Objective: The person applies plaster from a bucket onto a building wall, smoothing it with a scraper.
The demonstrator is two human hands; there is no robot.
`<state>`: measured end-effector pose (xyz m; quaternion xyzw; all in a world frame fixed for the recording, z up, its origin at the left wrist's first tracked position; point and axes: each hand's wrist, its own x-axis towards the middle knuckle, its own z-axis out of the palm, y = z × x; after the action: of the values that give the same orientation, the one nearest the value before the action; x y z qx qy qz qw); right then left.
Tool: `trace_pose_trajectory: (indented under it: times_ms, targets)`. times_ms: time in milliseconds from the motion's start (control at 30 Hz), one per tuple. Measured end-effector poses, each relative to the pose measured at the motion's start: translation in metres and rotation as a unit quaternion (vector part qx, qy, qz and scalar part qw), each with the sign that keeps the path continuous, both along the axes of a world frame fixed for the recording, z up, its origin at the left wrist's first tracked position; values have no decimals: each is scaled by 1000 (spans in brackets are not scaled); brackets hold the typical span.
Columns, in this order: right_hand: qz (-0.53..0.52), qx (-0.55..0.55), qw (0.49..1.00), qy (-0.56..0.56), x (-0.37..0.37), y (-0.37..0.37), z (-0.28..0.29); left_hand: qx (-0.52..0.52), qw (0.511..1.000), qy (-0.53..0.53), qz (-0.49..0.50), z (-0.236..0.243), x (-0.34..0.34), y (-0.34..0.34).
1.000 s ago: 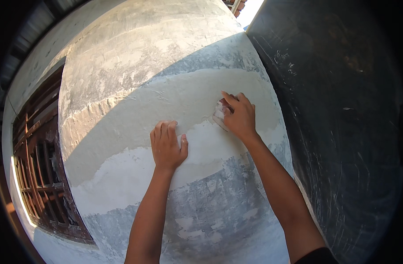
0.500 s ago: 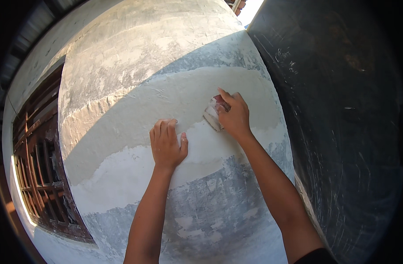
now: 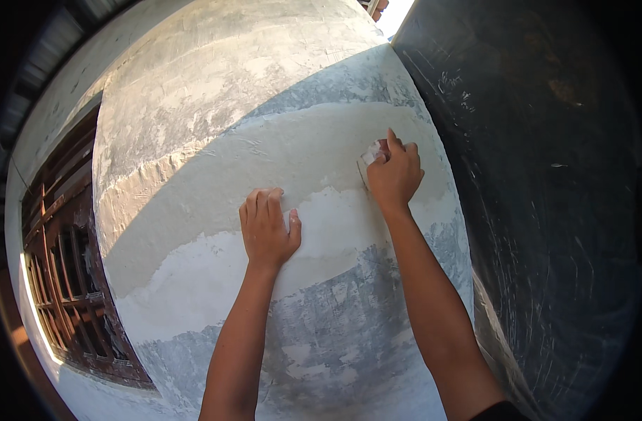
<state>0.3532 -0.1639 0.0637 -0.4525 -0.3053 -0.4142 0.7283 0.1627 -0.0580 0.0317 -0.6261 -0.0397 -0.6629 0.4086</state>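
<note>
The plastered wall (image 3: 293,161) in front of me carries a broad beige-grey coat with a white band below it. High on the right of this coat, my right hand (image 3: 397,179) grips a small putty scraper (image 3: 369,158). The scraper has a reddish-brown grip and a flat part smeared white; my fingers hide much of it, and its flat part lies at the wall surface. My left hand (image 3: 268,228) rests against the wall further left and lower. Its fingers are slightly bent, the thumb stands apart, and no object shows in it.
A brown wooden window with bars (image 3: 72,274) is set in the wall at the left. Along the right side hangs a large dark, scratched sheet or panel (image 3: 545,210). Bare grey, patchy plaster (image 3: 335,337) lies below the white band. Sunlight falls across the upper left wall.
My right hand has moved to the right and slightly up along the wall with the putty scraper. My left hand has stayed in nearly the same place.
</note>
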Motion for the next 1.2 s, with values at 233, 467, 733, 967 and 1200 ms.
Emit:
trace_pose_trajectory:
  times_ms: [233, 467, 733, 967, 1200]
  targets:
    - [56, -65, 992, -88, -30, 15, -6, -2, 1000, 1, -2, 0, -2, 2]
    - [86, 11, 994, -69, -11, 16, -11, -3, 1000, 1, -2, 0, 1, 2]
    - [157, 63, 985, 15, 11, 4, -26, -5, 1000, 8, -2, 1, 1, 1]
    - [-14, -5, 993, 118, 5, -11, -11, 0, 1000, 4, -2, 1, 0, -1]
    - [24, -60, 997, 34, -6, 6, -6, -1, 1000, 2, -2, -2, -1, 7]
